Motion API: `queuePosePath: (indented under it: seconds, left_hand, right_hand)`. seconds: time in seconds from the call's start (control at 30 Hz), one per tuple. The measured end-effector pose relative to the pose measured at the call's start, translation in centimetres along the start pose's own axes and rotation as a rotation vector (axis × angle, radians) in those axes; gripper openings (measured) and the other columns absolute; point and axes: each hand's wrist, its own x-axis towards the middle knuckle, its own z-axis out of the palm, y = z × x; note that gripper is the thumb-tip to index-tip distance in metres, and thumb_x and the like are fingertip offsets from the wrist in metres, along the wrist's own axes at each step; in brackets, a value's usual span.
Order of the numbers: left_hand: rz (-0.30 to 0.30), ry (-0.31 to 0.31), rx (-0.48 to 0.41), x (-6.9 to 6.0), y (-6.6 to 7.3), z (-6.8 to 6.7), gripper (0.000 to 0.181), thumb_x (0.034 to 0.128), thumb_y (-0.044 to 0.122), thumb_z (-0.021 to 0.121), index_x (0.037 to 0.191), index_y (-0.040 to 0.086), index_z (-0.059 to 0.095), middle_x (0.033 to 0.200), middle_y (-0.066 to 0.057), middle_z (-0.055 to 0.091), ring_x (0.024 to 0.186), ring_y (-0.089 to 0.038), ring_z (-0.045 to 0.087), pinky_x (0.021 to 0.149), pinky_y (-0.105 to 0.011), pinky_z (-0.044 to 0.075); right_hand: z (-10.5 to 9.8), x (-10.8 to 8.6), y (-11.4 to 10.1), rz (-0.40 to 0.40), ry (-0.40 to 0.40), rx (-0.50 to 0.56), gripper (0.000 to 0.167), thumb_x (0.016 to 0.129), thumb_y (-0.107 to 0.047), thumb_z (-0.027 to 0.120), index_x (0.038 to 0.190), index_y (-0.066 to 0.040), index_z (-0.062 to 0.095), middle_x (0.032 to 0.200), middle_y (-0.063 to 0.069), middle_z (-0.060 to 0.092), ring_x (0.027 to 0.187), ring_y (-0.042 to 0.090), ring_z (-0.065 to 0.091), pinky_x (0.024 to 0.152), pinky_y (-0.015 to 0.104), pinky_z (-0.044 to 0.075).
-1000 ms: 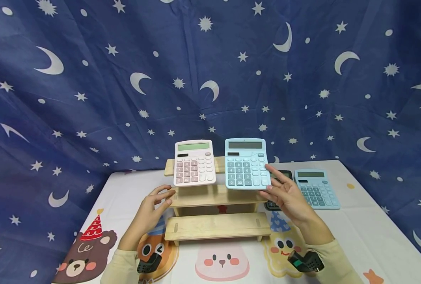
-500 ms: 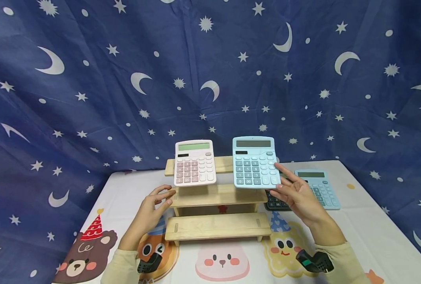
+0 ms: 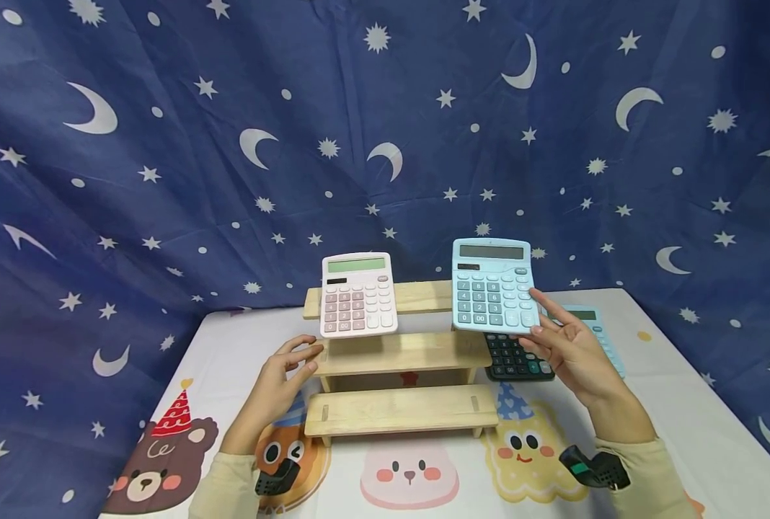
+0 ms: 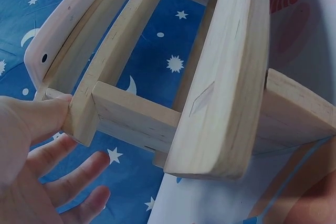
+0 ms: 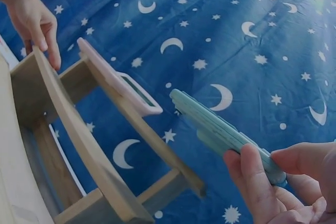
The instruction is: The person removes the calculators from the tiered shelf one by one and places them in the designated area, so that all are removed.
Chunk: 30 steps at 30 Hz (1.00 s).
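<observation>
My right hand (image 3: 573, 353) pinches the lower right corner of a light blue calculator (image 3: 492, 285), thumb on one face and fingers on the other in the right wrist view. The calculator is held up at the right end of a three-step wooden display stand (image 3: 401, 412), apart from the pink calculator. That pink calculator (image 3: 357, 295) leans on the stand's top step at the left. My left hand (image 3: 281, 378) grips the left end of the middle step, its thumb (image 4: 47, 116) against the wood and the other fingers spread below.
A black calculator (image 3: 518, 358) lies on the table right of the stand, partly behind my right hand. Beside it, another blue calculator (image 3: 602, 335) is partly covered. The white tablecloth (image 3: 677, 404) has cartoon prints; a starry blue curtain (image 3: 385, 94) hangs behind.
My right hand has moved the light blue calculator rightward and slightly up, away from the pink one. More of the black calculator shows. My left hand has stayed on the stand.
</observation>
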Motion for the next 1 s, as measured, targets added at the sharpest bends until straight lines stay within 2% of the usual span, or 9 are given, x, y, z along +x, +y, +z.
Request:
queuePosePath:
  seconds: [0.23, 0.57, 1.0]
  left_hand:
    - [-0.004, 0.001, 0.001, 0.0, 0.0, -0.1, 0.033, 0.1011, 0.013, 0.061, 0.131, 0.001, 0.067, 0.145, -0.021, 0.055, 0.136, -0.046, 0.050, 0.099, -0.065, 0.048]
    - [-0.015, -0.001, -0.006, -0.1, 0.1, -0.2, 0.033, 0.1013, 0.013, 0.061, 0.132, 0.001, 0.067, 0.145, -0.023, 0.054, 0.136, -0.046, 0.049, 0.100, -0.065, 0.047]
    - [-0.021, -0.002, -0.004, 0.1, 0.1, -0.1, 0.033, 0.1012, 0.012, 0.061, 0.131, 0.002, 0.067, 0.145, -0.021, 0.055, 0.136, -0.045, 0.050, 0.100, -0.065, 0.047]
  right_hand:
    - [-0.5, -0.3, 0.1, 0.021, 0.028, -0.047, 0.071, 0.103, 0.009, 0.043, 0.163, -0.004, 0.007, 0.137, -0.009, 0.064, 0.115, 0.011, 0.070, 0.088, 0.022, 0.058]
    - [-1.4, -1.5, -0.3, 0.054, 0.029, -0.104, 0.072, 0.104, 0.007, 0.043, 0.163, -0.005, 0.004, 0.138, -0.011, 0.061, 0.118, 0.010, 0.068, 0.091, 0.023, 0.057]
    - [-3.3, -3.5, -0.5, 0.044, 0.009, -0.096, 0.065, 0.103, 0.010, 0.040, 0.161, -0.016, 0.027, 0.138, -0.007, 0.063, 0.116, 0.012, 0.069, 0.090, 0.025, 0.057]
